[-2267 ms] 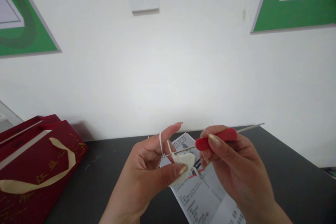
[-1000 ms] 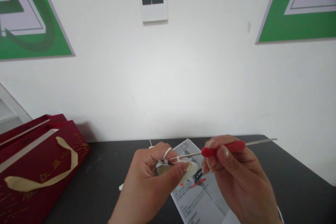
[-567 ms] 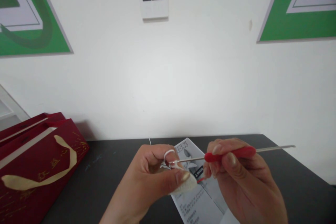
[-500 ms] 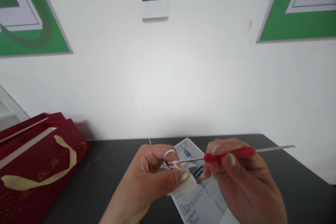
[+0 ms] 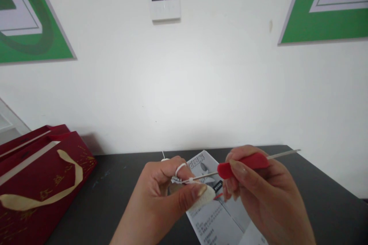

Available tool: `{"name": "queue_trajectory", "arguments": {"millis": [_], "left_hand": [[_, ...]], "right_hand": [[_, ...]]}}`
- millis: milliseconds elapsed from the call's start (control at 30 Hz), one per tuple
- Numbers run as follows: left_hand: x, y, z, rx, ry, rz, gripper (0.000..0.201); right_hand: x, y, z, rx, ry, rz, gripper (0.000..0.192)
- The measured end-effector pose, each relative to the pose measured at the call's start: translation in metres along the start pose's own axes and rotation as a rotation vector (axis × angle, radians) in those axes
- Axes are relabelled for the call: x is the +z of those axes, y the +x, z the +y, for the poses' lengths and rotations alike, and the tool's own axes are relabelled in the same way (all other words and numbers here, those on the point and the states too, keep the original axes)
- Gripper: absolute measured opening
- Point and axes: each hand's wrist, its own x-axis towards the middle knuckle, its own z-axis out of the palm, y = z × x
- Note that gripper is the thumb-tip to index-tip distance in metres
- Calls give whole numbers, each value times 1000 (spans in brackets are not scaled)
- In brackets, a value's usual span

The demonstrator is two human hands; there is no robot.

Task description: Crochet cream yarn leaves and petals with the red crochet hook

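My left hand (image 5: 163, 195) pinches a small cream crochet piece (image 5: 204, 198) above the dark table (image 5: 115, 183); my right hand (image 5: 258, 191) grips the red-handled crochet hook (image 5: 244, 162). The leaflet (image 5: 218, 218) print looks too blurred to read.

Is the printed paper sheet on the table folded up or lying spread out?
Spread out: the paper sheet lies flat on the dark table, crease lines showing, its near end partly hidden behind both hands.

White wall (image 5: 201, 84), 2 green posters (image 5: 324, 19), black table (image 5: 115, 183).
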Motion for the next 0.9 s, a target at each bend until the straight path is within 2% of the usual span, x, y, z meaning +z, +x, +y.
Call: {"name": "queue_trajectory", "arguments": {"millis": [200,300,467,633,767,833,900], "left_hand": [[10,-7,4,103,373,238,28],[14,-9,5,213,557,337,24],[13,-11,4,383,741,351,19],[12,-14,-3,577,953,371,18],[17,-16,-6,630,979,449,17],[18,-15,-4,625,917,455,18],[17,-14,-2,548,777,416,17]], "right_hand": [[-4,1,-4,36,42,4,4],[-7,2,-4,37,40,-1,5],[-8,2,-7,-77,-12,20,8],[-4,-15,-8,-304,-228,111,7],[0,-24,-3,-585,-365,170,4],[0,-23,-2,-623,-343,136,5],[-1,-19,-4,-575,-276,115,6]]}}
